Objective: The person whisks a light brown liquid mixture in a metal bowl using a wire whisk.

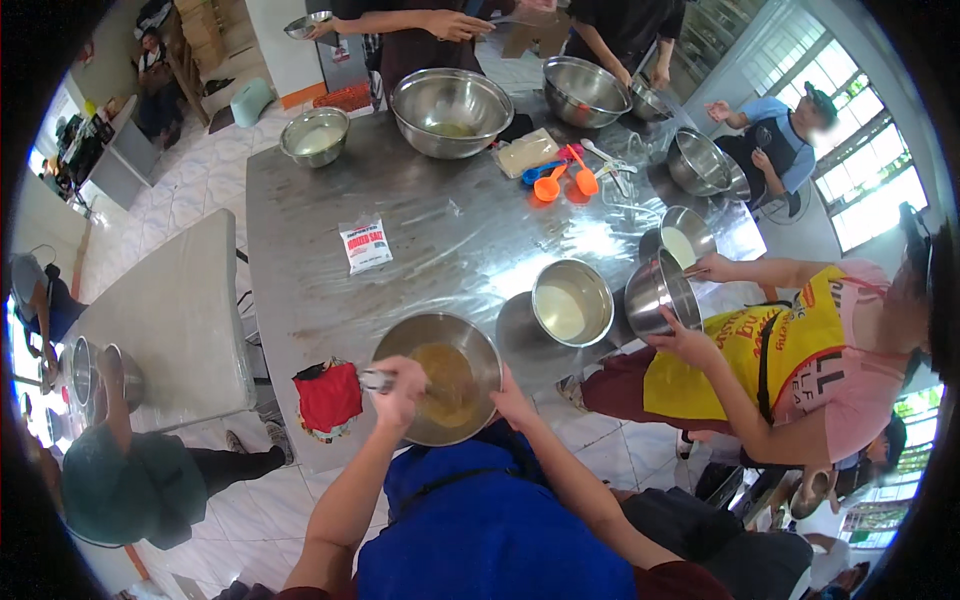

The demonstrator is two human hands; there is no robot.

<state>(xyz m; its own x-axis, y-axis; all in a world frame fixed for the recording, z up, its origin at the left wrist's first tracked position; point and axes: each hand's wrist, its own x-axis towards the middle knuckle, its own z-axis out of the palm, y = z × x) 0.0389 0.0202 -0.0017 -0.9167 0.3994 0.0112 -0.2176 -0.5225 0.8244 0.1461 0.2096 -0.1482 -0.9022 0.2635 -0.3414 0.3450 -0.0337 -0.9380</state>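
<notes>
Head view: the left hand (pixel 401 392) is curled closed around a metal utensil (pixel 376 380), whose working end reaches into a steel mixing bowl (pixel 418 334) and is too blurred to tell its kind; the right hand (pixel 513 402) is partly closed on the bowl's right rim, though how its hidden fingers sit I cannot tell; the bowl is at the near edge of the tabletop (pixel 300 215), against the blue apron (pixel 490 540), with a yellowish-brown mixture (pixel 452 388) inside; just left of it lies a red cloth (pixel 330 402); a white packet (pixel 366 247) with red print lies farther back; to the bowl's right stands a steel pot (pixel 602 292) of pale liquid, near a co-worker in a yellow apron (pixel 745 345) who holds a tilted metal bowl (pixel 662 295); orange measuring scoops (pixel 547 188) lie toward the far side.
</notes>
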